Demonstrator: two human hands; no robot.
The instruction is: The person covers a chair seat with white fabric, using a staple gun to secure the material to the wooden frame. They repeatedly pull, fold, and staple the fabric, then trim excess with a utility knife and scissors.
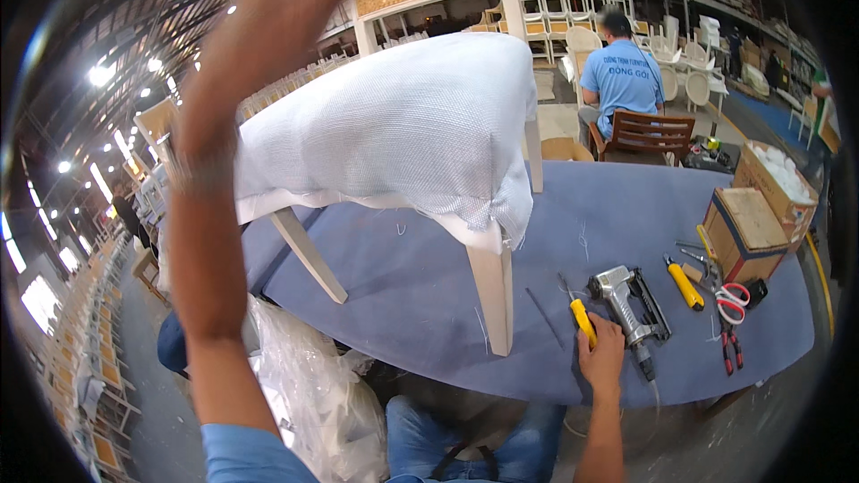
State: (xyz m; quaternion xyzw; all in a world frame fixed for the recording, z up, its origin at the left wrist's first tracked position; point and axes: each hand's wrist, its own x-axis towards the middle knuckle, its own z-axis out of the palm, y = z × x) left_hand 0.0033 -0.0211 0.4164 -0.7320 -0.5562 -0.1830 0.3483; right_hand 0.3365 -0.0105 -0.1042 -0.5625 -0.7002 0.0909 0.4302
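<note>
- Behind the workbench a large furniture hall shows, with racks of pale chair frames at 12 o'clock and rows of chairs down the 9 o'clock side.
- On the blue-grey padded table (pixel 626 215) stands a chair (pixel 403 134), wrapped in white mesh fabric, with pale wooden legs.
- From the lower edge the left arm rises at 10 o'clock and bends over the chair; the left hand is outside the picture, so I cannot tell how it is.
- At 5 o'clock the right hand (pixel 601 360) lies on the table, with fingers closed around the yellow-handled tool (pixel 582 317), which points toward 12 o'clock.
- Just beside this hand, toward 3 o'clock, lies a grey pneumatic stapler (pixel 631 304).
- Farther toward 3 o'clock lie a yellow utility knife (pixel 684 284), scissors with red-white handles (pixel 732 302) and red pliers (pixel 729 349).
- A cardboard box (pixel 744 233) stands at the table edge at 3 o'clock.
- At 1 o'clock a person in a blue shirt (pixel 622 76) sits on a brown wooden chair (pixel 646 136), back toward the camera.
- A clear plastic bag (pixel 318 385) hangs at 7 o'clock below the table.
</note>
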